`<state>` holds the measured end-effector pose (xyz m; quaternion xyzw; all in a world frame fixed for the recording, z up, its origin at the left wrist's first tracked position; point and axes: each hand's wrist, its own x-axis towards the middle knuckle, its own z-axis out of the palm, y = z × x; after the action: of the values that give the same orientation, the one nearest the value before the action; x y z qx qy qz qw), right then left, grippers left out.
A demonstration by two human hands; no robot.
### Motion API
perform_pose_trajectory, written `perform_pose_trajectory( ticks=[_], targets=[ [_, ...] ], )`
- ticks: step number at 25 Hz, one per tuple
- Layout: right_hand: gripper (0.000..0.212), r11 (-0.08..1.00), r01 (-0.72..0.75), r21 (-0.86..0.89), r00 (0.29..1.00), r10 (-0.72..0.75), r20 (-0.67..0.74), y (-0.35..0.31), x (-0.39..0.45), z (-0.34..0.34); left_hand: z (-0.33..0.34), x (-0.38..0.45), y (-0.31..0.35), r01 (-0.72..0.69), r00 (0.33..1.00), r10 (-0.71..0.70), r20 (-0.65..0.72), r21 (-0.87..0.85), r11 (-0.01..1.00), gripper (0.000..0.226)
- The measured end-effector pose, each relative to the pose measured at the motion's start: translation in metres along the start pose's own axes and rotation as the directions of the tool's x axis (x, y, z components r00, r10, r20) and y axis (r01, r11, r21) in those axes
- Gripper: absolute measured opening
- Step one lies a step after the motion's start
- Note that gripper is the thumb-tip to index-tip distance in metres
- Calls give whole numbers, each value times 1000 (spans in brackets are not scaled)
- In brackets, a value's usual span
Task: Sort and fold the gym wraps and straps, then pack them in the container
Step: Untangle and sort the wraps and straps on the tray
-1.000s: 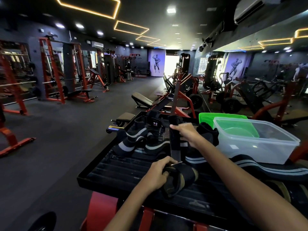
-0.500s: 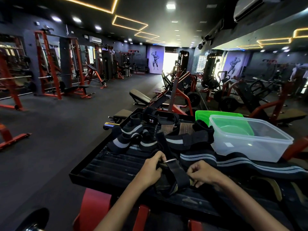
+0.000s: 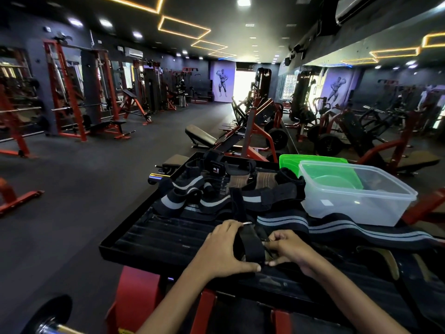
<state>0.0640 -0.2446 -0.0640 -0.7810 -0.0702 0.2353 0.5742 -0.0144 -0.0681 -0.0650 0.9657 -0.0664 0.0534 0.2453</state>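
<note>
A black lifting strap (image 3: pixel 250 245) with a metal ring lies folded on the black ribbed platform (image 3: pixel 168 237) right in front of me. My left hand (image 3: pixel 224 249) grips its left side, thumb stretched under the fold. My right hand (image 3: pixel 289 249) pinches its right edge. Behind it sits a heap of black wraps with grey stripes (image 3: pixel 192 201), and a long striped wrap (image 3: pixel 337 227) runs to the right. The clear plastic container (image 3: pixel 356 208) stands at the right, with its green lid (image 3: pixel 310 160) behind it.
Brown leather grips (image 3: pixel 250 180) and black cuffs lie at the far end of the platform. A chrome bar end (image 3: pixel 155 177) sticks out at its left. Red machine frames (image 3: pixel 255 131) and benches stand beyond; dark floor stretches to the left.
My right hand came down from the raised strap end to the platform and now pinches the folded strap beside my left hand. The strap went from stretched upright to folded flat.
</note>
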Motion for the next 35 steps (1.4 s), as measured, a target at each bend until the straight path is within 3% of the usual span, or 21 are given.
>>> perform_pose_trajectory(
  ticks=[4, 5, 7, 9, 10, 12, 14, 16, 19, 22, 26, 29, 32, 35],
  targets=[
    [28, 986, -118, 115, 991, 108, 84, -3, -8, -6, 0, -2, -5, -21, 1000, 18, -24, -161, 987, 88],
    [27, 991, -130, 31, 989, 128, 73, -4, -10, -5, 0, -2, -5, -17, 1000, 12, -26, -189, 982, 89],
    [25, 946, -117, -303, 991, 129, 19, -12, -10, -7, 3, -2, -7, -4, 1000, -1, -23, -231, 973, 91],
    [27, 787, -54, -615, 992, -29, -124, -25, 1, -15, 4, -2, -7, 9, 1000, -10, -3, -246, 969, 93],
    [27, 749, -10, -663, 965, -167, -203, -33, 11, -18, 4, -2, -8, 15, 1000, -13, 8, -248, 969, 93],
    [26, 844, 119, -523, 929, -280, -241, -49, 30, -15, 5, -2, -9, 20, 1000, -16, 20, -247, 969, 94],
    [27, 943, 105, -316, 977, -157, -143, -60, 43, 2, 6, -2, -9, 28, 999, -21, 28, -254, 967, 94],
    [30, 935, 29, -354, 995, -63, -84, -62, 52, 16, 7, -2, -8, 45, 999, -38, 31, -277, 960, 95],
    [37, 920, 49, -390, 996, -76, -54, -61, 60, 28, 8, -2, -9, 74, 997, -69, 26, -325, 943, 94],
    [15, 937, 180, -298, 981, -193, -13, -61, 65, 29, 6, -1, -8, 78, 997, -76, 19, -316, 946, 88],
    [12, 925, 286, -249, 953, -302, -27, -65, 70, 24, 4, -2, -9, 49, 999, -45, 19, -269, 962, 78],
    [6, 960, 256, -114, 967, -255, 21, -68, 70, 24, 6, 0, -11, 3, 1000, -2, 3, -209, 978, 95],
    [4, 961, 248, -118, 968, -243, 60, -71, 70, 21, 7, 3, -13, 31, 999, -23, 45, -194, 981, 102],
    [19, 940, 298, -168, 943, -317, -102, -74, 76, 18, 4, 4, -14, 38, 998, -28, 62, -157, 987, 88]
  ],
)
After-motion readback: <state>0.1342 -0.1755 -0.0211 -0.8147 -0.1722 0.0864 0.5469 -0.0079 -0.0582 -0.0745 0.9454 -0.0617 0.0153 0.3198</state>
